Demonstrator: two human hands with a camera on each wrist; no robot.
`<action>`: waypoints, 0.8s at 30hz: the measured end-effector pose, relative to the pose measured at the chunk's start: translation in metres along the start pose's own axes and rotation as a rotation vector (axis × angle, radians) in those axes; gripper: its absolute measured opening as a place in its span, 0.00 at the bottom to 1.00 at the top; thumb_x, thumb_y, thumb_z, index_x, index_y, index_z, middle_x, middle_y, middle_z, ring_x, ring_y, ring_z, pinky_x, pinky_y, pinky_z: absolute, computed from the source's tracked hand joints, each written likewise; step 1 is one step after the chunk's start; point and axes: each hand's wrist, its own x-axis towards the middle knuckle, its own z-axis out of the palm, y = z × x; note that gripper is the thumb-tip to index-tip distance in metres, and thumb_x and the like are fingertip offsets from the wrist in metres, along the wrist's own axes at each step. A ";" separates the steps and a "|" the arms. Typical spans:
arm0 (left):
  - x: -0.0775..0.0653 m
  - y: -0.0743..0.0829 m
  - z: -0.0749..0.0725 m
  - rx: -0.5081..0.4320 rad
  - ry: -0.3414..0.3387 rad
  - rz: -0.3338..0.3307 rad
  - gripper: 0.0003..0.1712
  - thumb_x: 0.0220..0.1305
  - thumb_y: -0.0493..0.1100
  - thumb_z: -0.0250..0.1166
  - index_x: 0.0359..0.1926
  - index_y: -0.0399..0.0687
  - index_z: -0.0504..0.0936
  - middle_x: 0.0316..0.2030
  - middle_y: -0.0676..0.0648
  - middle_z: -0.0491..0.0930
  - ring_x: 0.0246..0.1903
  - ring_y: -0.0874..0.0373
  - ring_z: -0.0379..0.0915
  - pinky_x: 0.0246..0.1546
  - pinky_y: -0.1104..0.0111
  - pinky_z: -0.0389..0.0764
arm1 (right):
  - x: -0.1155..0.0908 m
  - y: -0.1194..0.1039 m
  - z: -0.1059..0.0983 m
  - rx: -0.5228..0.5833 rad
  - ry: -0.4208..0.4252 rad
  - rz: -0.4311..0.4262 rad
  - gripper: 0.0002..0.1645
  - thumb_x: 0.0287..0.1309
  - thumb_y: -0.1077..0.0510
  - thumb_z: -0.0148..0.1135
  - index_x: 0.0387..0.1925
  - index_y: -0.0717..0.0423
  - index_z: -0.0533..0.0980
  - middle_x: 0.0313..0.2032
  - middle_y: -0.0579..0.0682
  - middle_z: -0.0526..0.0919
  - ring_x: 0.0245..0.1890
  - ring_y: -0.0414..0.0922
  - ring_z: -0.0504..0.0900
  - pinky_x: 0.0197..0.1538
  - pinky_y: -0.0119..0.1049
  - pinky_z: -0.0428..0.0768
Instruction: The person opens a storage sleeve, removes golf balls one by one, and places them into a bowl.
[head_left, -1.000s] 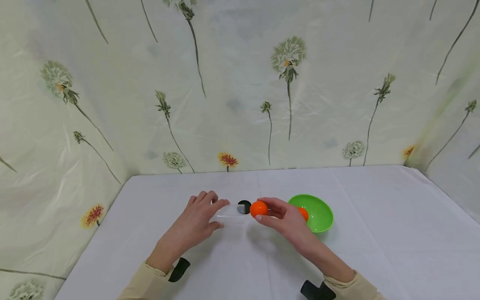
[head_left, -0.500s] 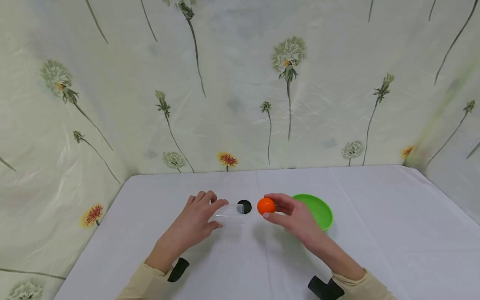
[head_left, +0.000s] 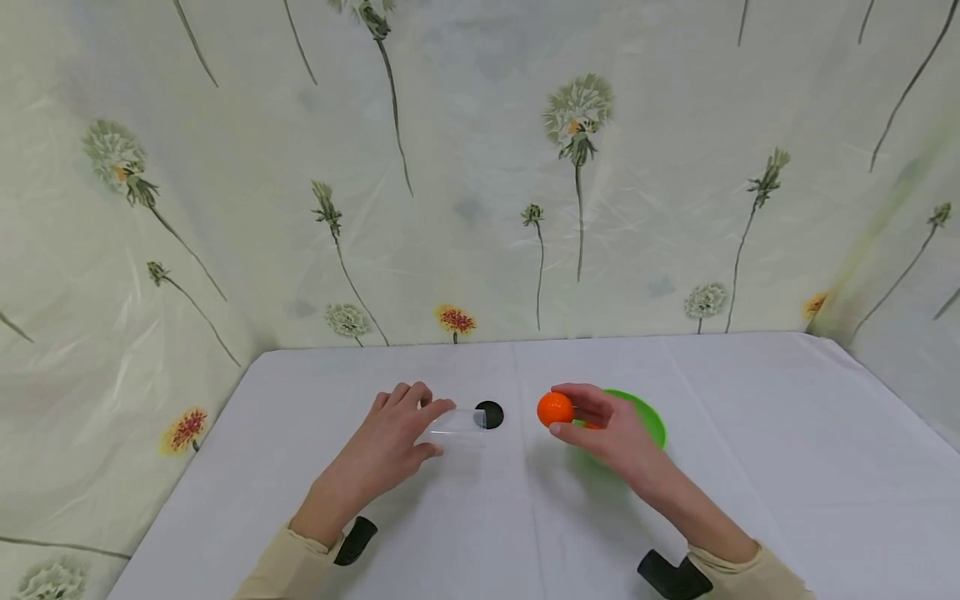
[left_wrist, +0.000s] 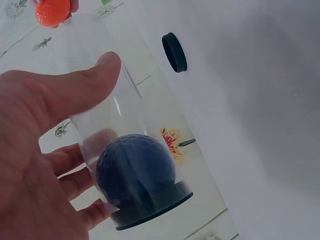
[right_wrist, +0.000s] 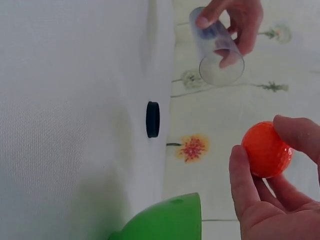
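Observation:
My left hand [head_left: 386,446] grips a clear plastic tube [head_left: 459,423], thumb on one side and fingers round the other. Inside its black-capped end sits a dark blue golf ball [left_wrist: 135,170], as the left wrist view shows; the opposite end is uncovered. Between thumb and fingertips my right hand [head_left: 618,433] pinches an orange golf ball [head_left: 555,410], raised above the table and apart from the tube. Behind that hand stands a green bowl [head_left: 651,418], partly hidden, with a bit of orange showing between the fingers.
A loose black cap [head_left: 491,414] lies on the white-clothed table [head_left: 750,433] beyond the tube's uncovered end. A wall covering [head_left: 465,167] with printed dandelions rises behind the table's far edge. Black wrist straps [head_left: 356,542] show at both sleeves.
My right hand has moved right with the orange golf ball, away from the tube and in front of the green bowl. The left hand and tube have stayed almost still.

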 end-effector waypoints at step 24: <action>-0.002 -0.005 0.005 -0.017 0.006 -0.027 0.31 0.52 0.43 0.78 0.57 0.52 0.79 0.43 0.51 0.70 0.46 0.53 0.65 0.48 0.57 0.67 | -0.013 0.004 -0.046 -0.257 0.045 -0.025 0.31 0.58 0.47 0.70 0.62 0.50 0.74 0.55 0.49 0.81 0.58 0.50 0.76 0.52 0.34 0.76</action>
